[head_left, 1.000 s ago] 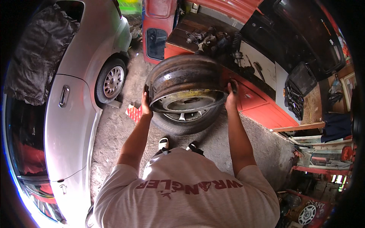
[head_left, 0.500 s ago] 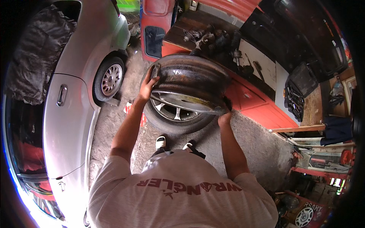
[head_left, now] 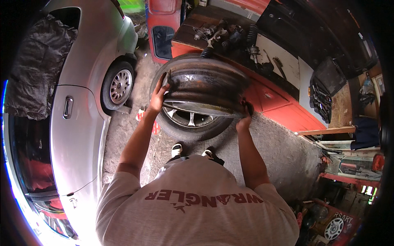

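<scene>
Left hand [head_left: 157, 97] and right hand [head_left: 243, 119] clamp the rim [head_left: 205, 81] at nine and four o'clock. Slippage could drop it feetward.

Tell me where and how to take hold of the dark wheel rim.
The dark wheel rim is likely best taken by opposite edges of its flared lip, coming from left and right, much as the left grip and right grip hold it. It is broad, round and tilted, so support on both sides should balance it.

wheel rim [head_left: 205, 84] brown-black; tyre [head_left: 189, 134] dark grey; car [head_left: 78, 135] silver; shirt [head_left: 197, 225] pale, maroon lettering [head_left: 204, 200]
</scene>
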Tool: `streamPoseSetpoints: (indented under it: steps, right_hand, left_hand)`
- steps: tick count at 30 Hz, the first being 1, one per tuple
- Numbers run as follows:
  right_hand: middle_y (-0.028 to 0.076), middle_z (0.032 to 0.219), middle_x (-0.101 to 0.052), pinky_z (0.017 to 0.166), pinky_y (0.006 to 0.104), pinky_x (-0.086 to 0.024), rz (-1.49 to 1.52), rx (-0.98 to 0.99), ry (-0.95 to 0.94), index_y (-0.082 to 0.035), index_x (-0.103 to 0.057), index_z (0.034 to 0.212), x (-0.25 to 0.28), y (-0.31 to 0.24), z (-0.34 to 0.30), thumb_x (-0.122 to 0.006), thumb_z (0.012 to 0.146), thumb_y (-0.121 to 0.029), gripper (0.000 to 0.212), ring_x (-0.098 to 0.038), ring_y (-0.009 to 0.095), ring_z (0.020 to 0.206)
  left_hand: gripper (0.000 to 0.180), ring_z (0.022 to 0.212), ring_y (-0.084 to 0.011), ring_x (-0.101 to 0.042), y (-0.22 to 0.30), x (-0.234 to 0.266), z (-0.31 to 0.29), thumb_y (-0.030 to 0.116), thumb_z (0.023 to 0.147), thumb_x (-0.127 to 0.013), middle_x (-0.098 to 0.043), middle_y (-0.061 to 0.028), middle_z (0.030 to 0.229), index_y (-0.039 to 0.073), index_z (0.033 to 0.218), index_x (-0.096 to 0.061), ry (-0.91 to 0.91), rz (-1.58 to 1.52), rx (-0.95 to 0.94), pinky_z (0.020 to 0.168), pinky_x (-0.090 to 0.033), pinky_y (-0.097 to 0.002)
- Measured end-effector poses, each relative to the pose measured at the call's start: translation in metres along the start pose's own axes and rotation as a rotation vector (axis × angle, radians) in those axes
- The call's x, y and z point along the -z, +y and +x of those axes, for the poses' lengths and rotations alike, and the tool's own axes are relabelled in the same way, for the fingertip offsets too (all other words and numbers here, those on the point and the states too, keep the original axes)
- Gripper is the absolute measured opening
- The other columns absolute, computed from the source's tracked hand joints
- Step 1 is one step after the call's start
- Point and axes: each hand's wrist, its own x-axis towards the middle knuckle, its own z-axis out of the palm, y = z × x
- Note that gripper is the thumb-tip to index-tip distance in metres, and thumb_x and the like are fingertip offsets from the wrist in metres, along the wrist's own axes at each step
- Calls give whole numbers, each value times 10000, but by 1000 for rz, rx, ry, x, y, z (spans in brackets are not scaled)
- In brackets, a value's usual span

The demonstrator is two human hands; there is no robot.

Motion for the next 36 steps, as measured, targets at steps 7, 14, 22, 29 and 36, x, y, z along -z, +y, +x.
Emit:
streamPoseSetpoints:
  steps: [7,14,22,29,36]
  right_hand:
    - [55,1224,-596,1010,357,-407,-65,-2,-6,-93,-547,1278,-35,-4,51,-666,876,-86,420,-539,206,1152]
    - [50,1261,-605,986,362,-435,-254,47,-147,-118,-525,1312,-21,2,75,-630,872,-46,459,-559,226,1174]
    - [60,1213,-620,965,344,-449,-215,39,-192,-98,-533,1275,-13,-17,43,-654,870,-35,428,-573,206,1162]
    - [37,1226,-592,986,330,-412,-268,182,-64,-60,-533,1247,-9,-23,37,-629,919,-87,343,-557,188,1136]
    - [85,1258,-531,1042,339,-345,-737,594,-115,-47,-512,1228,-80,-65,4,-631,952,-218,346,-485,222,1187]
  left_hand:
    - [644,1426,-234,-293,-46,22,-34,308,955,-503,-351,-110,1535,37,1507,-314,171,-199,121,1165,-205,-362]
    - [656,1447,-258,-254,-40,8,-45,329,943,-511,-306,-133,1562,56,1509,-320,272,-134,88,1170,-186,-375]
    - [674,1437,-270,-263,-45,11,-37,387,914,-525,-314,-65,1553,177,1522,-328,281,-142,117,1116,-267,-490]
    - [596,1420,-323,-325,-1,-18,-49,337,955,-461,-407,-221,1478,-25,1426,-413,135,340,-447,1162,-218,-395]
    - [851,1420,-415,-294,32,-26,-54,675,827,-565,-352,-241,1508,56,1407,-488,-106,597,-561,1150,-242,-473]
